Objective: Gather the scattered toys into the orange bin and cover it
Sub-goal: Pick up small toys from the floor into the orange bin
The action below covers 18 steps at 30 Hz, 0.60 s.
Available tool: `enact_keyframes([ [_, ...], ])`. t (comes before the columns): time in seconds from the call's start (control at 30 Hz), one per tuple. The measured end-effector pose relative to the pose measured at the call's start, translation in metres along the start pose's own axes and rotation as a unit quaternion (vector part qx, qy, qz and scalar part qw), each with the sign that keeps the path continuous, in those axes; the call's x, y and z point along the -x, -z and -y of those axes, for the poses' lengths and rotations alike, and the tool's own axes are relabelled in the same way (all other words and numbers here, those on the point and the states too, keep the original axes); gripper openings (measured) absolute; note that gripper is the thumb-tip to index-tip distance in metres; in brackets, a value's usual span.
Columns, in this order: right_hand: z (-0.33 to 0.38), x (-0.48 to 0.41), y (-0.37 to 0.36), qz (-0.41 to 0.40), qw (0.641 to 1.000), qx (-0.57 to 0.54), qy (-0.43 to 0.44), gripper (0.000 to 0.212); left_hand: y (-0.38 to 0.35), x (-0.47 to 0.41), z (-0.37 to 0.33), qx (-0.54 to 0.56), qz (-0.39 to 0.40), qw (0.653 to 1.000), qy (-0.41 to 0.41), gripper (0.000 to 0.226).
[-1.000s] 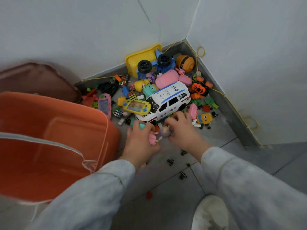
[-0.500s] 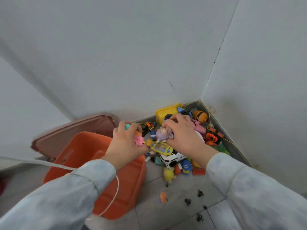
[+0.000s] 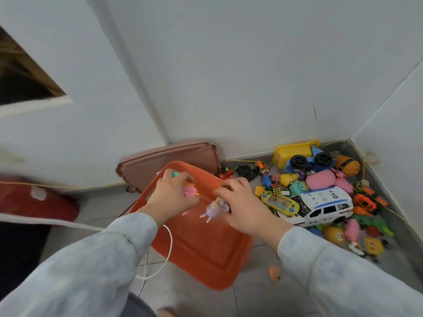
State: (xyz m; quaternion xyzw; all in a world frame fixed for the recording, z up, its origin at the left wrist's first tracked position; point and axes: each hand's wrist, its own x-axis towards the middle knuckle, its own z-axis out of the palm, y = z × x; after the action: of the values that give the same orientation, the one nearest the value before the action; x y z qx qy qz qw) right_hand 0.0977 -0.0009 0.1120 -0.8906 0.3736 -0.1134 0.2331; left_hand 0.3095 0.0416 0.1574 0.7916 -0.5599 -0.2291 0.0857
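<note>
The orange bin [image 3: 201,252] sits on the floor in the middle of the head view. Both hands hover over its open top. My left hand [image 3: 170,197] grips small toys, a pink figure [image 3: 190,191] and a teal piece sticking out of the fist. My right hand [image 3: 242,205] holds a small lilac figure [image 3: 214,209] that hangs below its fingers. The dusty-pink lid [image 3: 167,163] leans against the wall behind the bin. The scattered toys fill the corner to the right, among them a white police car [image 3: 320,205] and a yellow handheld game [image 3: 280,202].
White walls meet at the right corner behind the toy pile. A white cable [image 3: 168,250] loops across the bin's left side. A red object [image 3: 39,200] lies at the left. One small orange piece [image 3: 274,272] lies on the grey tiles in front of the bin.
Both hands lifted off the floor beside the police car and carried the small toys left, ending above the orange bin. The view swung left with them.
</note>
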Motion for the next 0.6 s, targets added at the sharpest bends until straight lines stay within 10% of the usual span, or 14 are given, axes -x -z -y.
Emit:
enact_keyframes([
  [0.6, 0.001, -0.003, -0.004, 0.038, 0.999, -0.003, 0.013, 0.049, 0.008, 0.006, 0.043, 0.022, 0.048, 0.998, -0.038, 0.048],
])
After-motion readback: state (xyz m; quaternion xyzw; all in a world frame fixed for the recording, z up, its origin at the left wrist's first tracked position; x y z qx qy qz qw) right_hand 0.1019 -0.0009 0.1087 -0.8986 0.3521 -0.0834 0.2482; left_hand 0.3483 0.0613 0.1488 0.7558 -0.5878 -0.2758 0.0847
